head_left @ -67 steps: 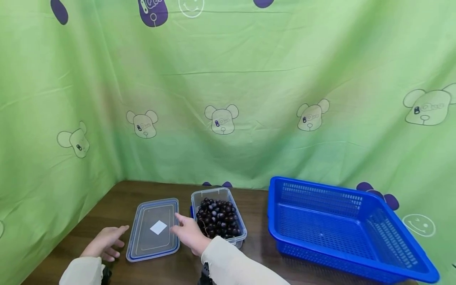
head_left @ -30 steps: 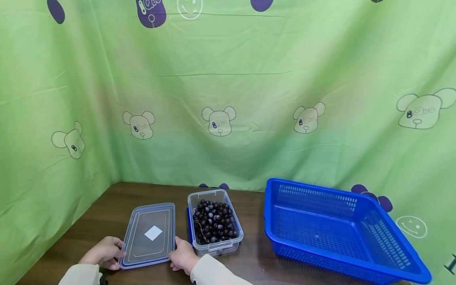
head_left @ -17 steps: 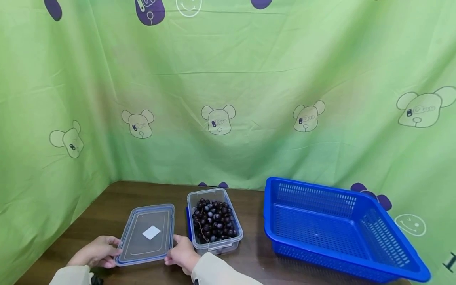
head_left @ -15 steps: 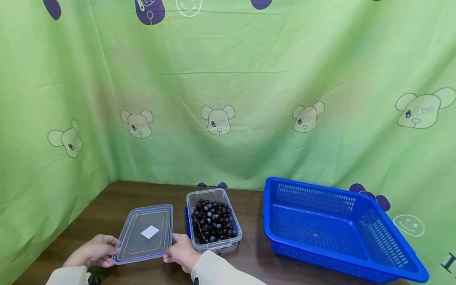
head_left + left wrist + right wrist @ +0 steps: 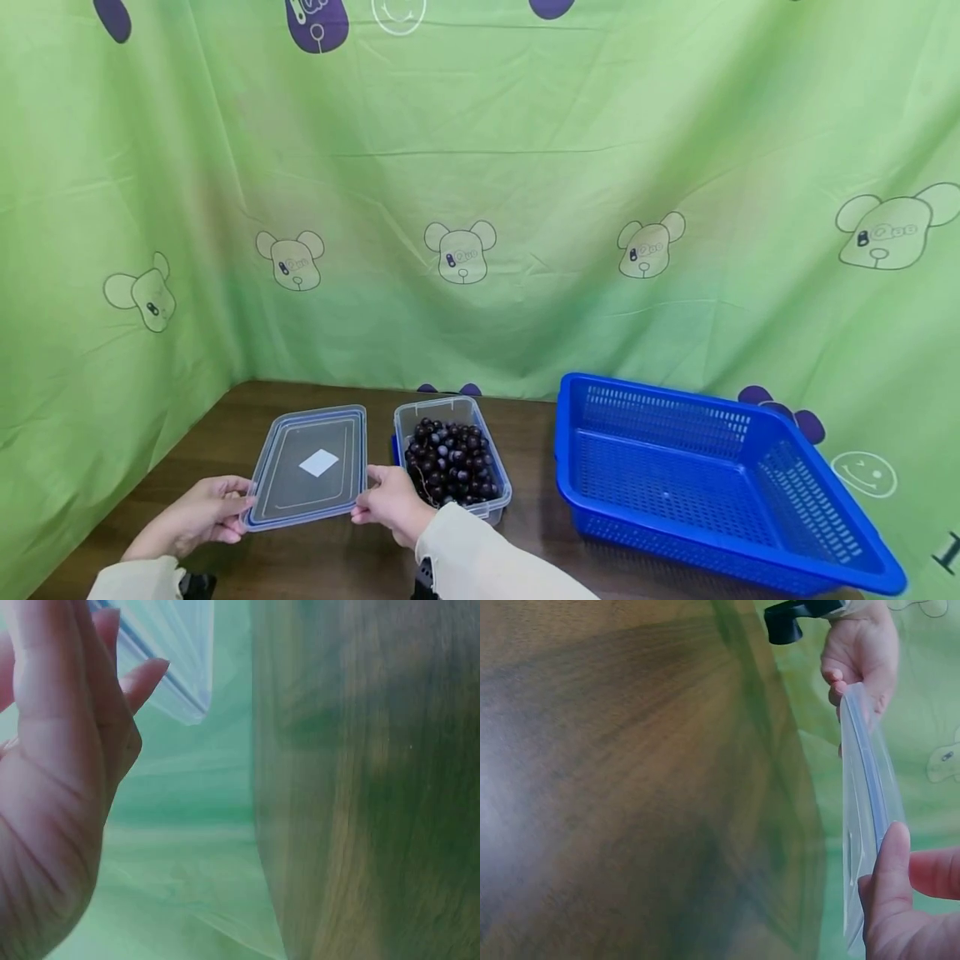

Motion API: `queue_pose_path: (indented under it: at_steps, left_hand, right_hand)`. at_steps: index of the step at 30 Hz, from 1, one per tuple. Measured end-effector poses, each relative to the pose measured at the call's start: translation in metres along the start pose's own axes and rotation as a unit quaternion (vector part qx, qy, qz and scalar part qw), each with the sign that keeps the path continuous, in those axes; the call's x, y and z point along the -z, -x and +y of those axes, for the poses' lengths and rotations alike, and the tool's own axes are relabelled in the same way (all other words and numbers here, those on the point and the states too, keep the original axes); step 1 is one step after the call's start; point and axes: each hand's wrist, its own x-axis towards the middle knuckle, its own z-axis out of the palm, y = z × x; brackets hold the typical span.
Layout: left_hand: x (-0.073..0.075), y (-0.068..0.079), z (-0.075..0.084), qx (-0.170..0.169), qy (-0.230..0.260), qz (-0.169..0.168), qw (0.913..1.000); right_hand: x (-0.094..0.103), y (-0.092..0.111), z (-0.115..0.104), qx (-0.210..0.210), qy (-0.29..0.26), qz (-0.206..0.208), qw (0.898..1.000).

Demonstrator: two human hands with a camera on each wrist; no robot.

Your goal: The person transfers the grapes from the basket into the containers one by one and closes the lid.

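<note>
A clear plastic lid [image 5: 315, 483] with a blue seal and a white diamond label is raised off the table, left of the grape box. My left hand [image 5: 198, 517] pinches its left edge near the front corner. On the opposite edge my right hand [image 5: 393, 502] pinches the lid between thumb and fingers. From the right wrist view the lid [image 5: 866, 795] appears edge-on between both hands, above the wood. Dark grapes [image 5: 452, 462] fill the clear plastic box [image 5: 498, 502], whose near left part is hidden by my right hand and sleeve.
A big blue plastic basket [image 5: 675, 500] stands at the right of the brown table [image 5: 532, 467]. Something blue [image 5: 395, 450] shows beside the box's left wall. A green printed curtain [image 5: 480, 333] hangs behind and at the left.
Both hands came to the lid, took hold of its sides and lifted it from the table. Over the last half second it rose further. The box and basket stayed put.
</note>
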Motion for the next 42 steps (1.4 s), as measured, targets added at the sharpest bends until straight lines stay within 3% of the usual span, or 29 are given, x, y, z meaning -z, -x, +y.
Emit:
queue_pose_path:
  at_steps: [7,20,29,36,42]
  left_hand:
    - [-0.008,-0.01,0.004,-0.048,0.019,-0.018,0.9985]
    - [-0.043,-0.027,0.027,-0.102,0.073,-0.034,0.9915]
    - [-0.07,-0.038,0.033,-0.127,0.1,-0.082,0.9834]
    - [-0.095,-0.046,0.044,-0.125,0.099,-0.112,0.9809]
    - [-0.115,-0.054,0.053,-0.098,0.097,-0.087,0.9866]
  right_hand:
    - [0.015,0.002,-0.008,0.018,0.013,0.006,1.0]
    - [0.067,0.014,-0.021,0.067,0.034,-0.024,0.997]
    - [0.102,0.03,-0.026,0.09,0.021,-0.033,0.995]
    - [0.138,0.044,-0.02,0.085,0.023,-0.017,0.996]
    - [0.153,0.048,-0.025,0.067,0.01,-0.002,0.998]
